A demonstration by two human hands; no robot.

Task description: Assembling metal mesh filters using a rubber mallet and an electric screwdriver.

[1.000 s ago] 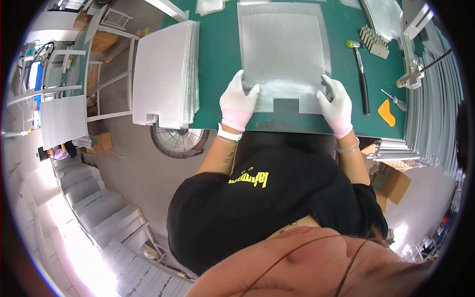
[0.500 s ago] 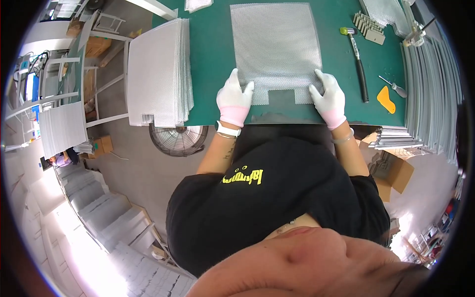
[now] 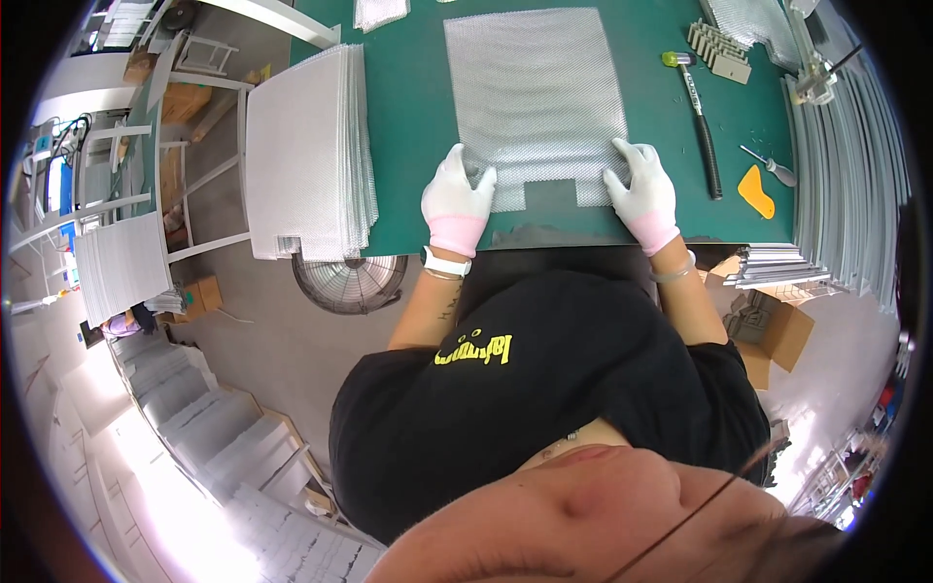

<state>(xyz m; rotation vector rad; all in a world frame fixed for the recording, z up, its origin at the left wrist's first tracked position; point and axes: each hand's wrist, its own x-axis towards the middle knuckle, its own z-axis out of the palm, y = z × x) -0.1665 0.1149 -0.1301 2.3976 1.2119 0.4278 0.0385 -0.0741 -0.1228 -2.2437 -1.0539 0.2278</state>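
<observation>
Head view, green tabletop [image 3: 413,117], hands [image 3: 455,206] [image 3: 643,199] half-curled at both sides of mesh sheet [image 3: 539,97], grip unclear, fan [image 3: 350,284], grey floor [image 3: 296,355]

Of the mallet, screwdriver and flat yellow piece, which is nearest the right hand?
The black-handled mallet: it lies closest to the right hand; the screwdriver and flat yellow piece lie farther right.

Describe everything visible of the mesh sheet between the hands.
The mesh sheet is silvery, looks metallic and is roughly rectangular, with a notch in its near edge. It lies mostly flat on the green tabletop, a faint band crossing it beyond the notch. The left hand touches its near left corner, the right hand its near right; whether they grip it is unclear.
</observation>
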